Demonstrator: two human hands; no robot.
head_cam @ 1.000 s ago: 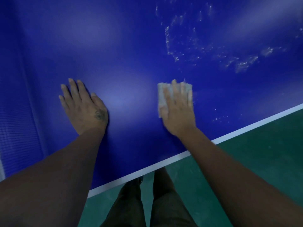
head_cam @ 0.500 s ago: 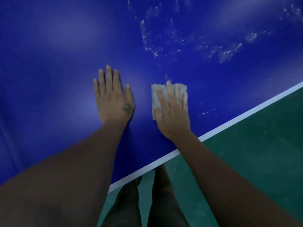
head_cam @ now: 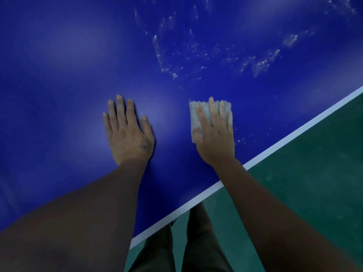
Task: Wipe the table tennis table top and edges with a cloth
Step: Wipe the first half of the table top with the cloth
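Head view: since a second ago the left hand (head_cam: pixel 127 134) has slid across the table (head_cam: pixel 59 75) to lie near the right hand (head_cam: pixel 214 138). The cloth (head_cam: pixel 196 116) has stayed under the right one. The left fingers (head_cam: pixel 120 108) are straight and flat on the blue top, holding nothing. The right fingers (head_cam: pixel 212 108) are also straight and press the folded cloth down. Wet streaks (head_cam: pixel 196 55) lie beyond the fingers. The white edge line (head_cam: pixel 294 134) runs just right of the right hand.
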